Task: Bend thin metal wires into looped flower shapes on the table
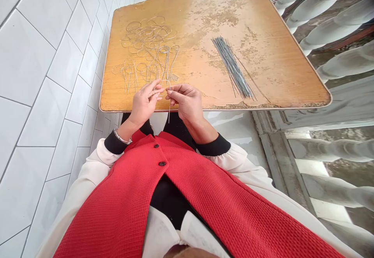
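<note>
Head view: the right hand pinches a thin, silvery, curved metal wire at the worn, yellow-brown wooden counter's near edge; the left hand's grip is unclear. Pinching beside the bend should keep it even.

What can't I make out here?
- Head view: bent thin silver wire, one end lost at left hand.
- Head view: straight grey metal wires, count hidden by overlap.
- Head view: looped silver wires, too fine to count.
- Head view: black-clad legs, mostly hidden by red vest, brown tabletop.
</note>
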Motion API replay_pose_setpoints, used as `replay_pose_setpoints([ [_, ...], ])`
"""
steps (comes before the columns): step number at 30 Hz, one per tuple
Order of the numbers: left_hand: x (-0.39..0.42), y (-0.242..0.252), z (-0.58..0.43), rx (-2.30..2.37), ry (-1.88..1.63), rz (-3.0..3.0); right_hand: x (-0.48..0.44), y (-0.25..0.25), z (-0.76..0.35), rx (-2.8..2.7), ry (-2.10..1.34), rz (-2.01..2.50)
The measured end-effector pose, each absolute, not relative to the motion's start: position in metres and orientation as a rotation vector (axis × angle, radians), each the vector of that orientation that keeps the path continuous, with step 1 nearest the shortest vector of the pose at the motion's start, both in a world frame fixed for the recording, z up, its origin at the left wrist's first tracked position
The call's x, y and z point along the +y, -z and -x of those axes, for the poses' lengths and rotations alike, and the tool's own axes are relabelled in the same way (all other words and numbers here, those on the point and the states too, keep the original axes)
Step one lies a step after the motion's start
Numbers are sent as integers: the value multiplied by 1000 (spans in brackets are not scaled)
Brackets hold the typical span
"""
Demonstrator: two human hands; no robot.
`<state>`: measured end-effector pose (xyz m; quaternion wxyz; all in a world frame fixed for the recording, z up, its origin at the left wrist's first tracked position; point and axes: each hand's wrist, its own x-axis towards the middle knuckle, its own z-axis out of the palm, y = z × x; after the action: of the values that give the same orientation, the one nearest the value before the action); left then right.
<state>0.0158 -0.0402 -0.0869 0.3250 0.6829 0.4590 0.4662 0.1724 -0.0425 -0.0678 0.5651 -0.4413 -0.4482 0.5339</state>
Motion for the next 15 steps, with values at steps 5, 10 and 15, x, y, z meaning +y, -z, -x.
replay_pose_setpoints([
  [5,-40,86,-17,1241,-1188,-1767,-42,66,-171,-1004,-1290,1001],
  [10,-32,89,-9,1192,-1187,-1824,-44,59,-175,-1043,-1438,1011],
  [15,-29,82,-7,1206,-1181,-1771,-43,59,-181,-1082,-1518,989],
])
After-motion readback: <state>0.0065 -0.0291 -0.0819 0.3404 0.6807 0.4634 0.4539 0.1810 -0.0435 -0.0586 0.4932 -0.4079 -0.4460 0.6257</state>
